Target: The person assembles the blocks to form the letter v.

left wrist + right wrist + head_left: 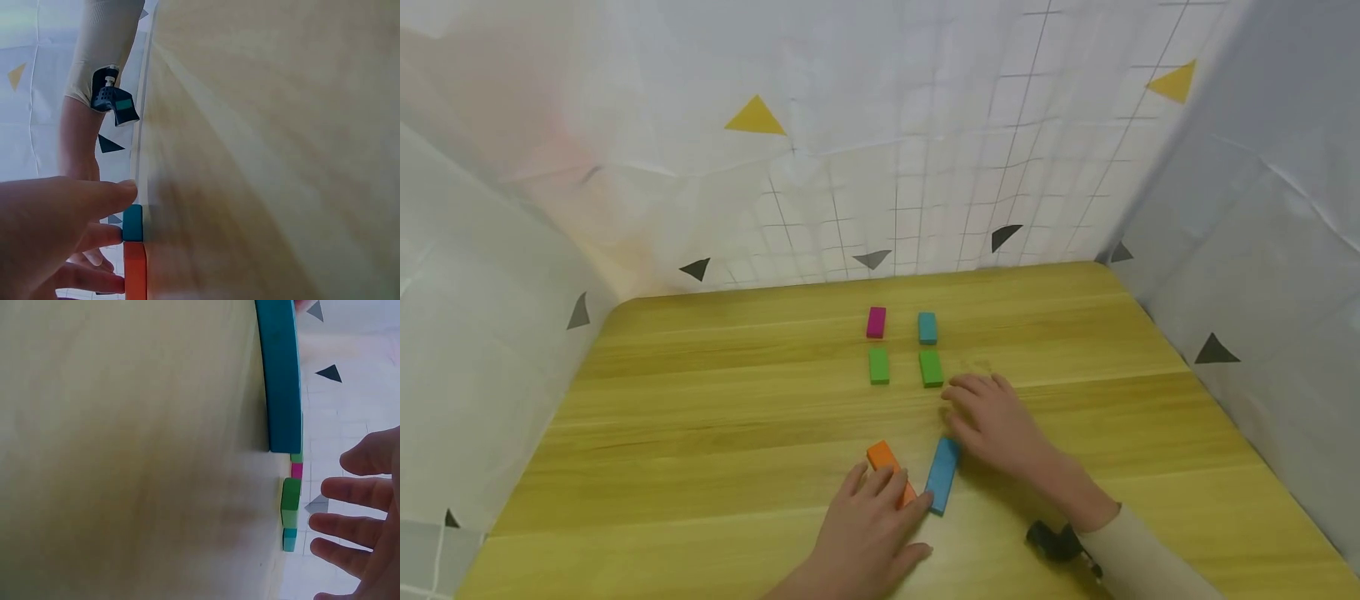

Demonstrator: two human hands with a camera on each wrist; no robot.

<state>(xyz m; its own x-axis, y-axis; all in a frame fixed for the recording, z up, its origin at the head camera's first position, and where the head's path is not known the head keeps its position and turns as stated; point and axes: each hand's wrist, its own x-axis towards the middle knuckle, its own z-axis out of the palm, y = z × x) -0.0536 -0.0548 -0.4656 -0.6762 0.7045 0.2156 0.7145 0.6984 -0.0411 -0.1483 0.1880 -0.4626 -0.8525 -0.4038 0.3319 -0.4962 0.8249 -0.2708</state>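
Observation:
My left hand (868, 529) lies over the near end of an orange block (882, 455), its fingers extended. Its index fingertip meets the lower end of a long blue block (943, 475), which slants beside the orange one. From the left wrist, the ends of the blue block (132, 223) and the orange block (135, 272) show by the fingertips. My right hand (1000, 425) hovers at the blue block's far end, just below a green block (931, 368). In the right wrist view its fingers are spread and hold nothing, apart from the blue block (282, 375).
Beyond the hands stand another green block (878, 367), a magenta block (876, 322) and a teal block (927, 328), forming two short columns with the first green one. White sheeting (850, 192) walls the wooden table (700, 467). A dark camera (1052, 542) sits at the right wrist.

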